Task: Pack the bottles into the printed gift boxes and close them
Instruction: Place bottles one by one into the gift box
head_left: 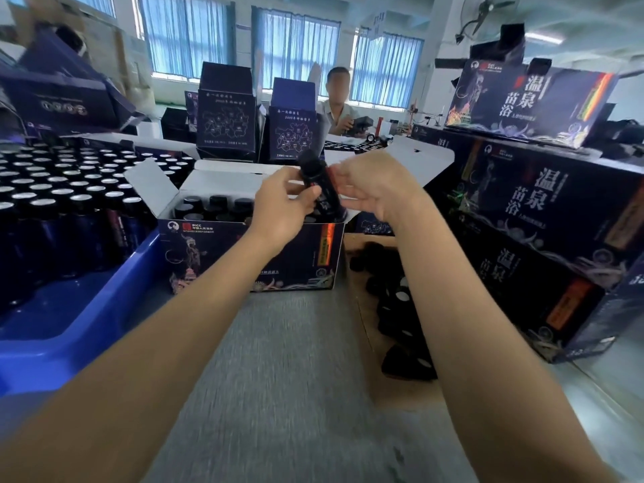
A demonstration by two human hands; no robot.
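Dark glass or plastic, hard to say which: bottle [320, 186] tilted, cap up and away, base down over the right end of the open gift box [195, 245]. Gripped round its middle by the left hand [282, 210], fingers curled about it. Right hand [369, 190] just right of the bottle, fingertips at or near its upper part; too blurred to tell whether pinching or merely touching. Both hands close together above the box. Left part of the box already filled with capped bottles [212, 203] standing upright.

Judged risks: at such a tilt, likely to catch the base on the box's right wall or on a neighbouring cap rather than drop into its slot. Could knock a packed bottle askew, or slip if let go before seated. White flaps [150, 183] raised at the box's left and back, not yet folded; liable to crease if pushed shut over a proud bottle.

Around the box:
- **Left:** blue crate [69, 325] packed with upright bottles [52, 190].
- **Right:** loose black caps [400, 308], then a stack of closed printed boxes [543, 238].
- **Behind:** two upright boxes [226, 123] with lids raised, and a seated person [339, 106].
- **In front:** grey tabletop [278, 360].

Nothing between the bottle and the box's opening.
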